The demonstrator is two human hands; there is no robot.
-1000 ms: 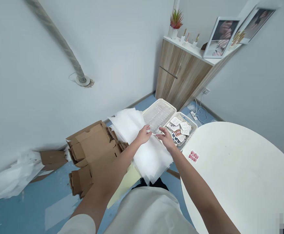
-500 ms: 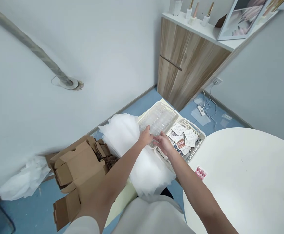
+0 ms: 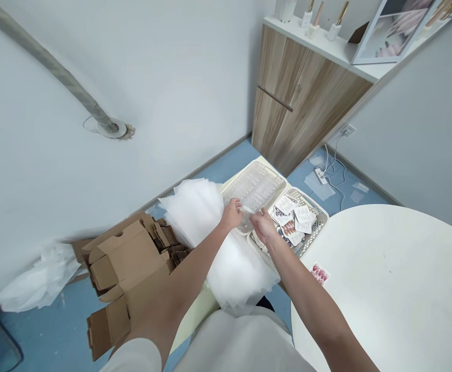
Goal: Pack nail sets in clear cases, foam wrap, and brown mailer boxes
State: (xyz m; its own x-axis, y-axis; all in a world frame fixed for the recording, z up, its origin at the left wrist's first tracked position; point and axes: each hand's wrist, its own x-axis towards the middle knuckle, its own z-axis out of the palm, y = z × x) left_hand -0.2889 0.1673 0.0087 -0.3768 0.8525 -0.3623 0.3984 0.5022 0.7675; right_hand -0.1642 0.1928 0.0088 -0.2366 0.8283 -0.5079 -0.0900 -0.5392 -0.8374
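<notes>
The left hand [image 3: 232,214] and right hand [image 3: 263,226] hung close together over the near end of a pale basket [image 3: 275,172], fingers curled inward and only a narrow gap between the two. Whether either held anything could not be told, since the clear plastic pieces [image 3: 255,187] barely showed against the fingers. Those pieces filled much of the basket; being thin-looking and glassy, they seemed best taken by their edges in a light pinch, with a fingertip parting one from its neighbours. The right hand overlapped the near corner of a second basket [image 3: 319,227], heaped with loose cards [image 3: 302,217], so a wrist carried high would have spared them a knock. White sheets [image 3: 234,271] spread nearer the person, partly beneath the left forearm [image 3: 195,268]; a lifted elbow would likely have kept them from sliding.
</notes>
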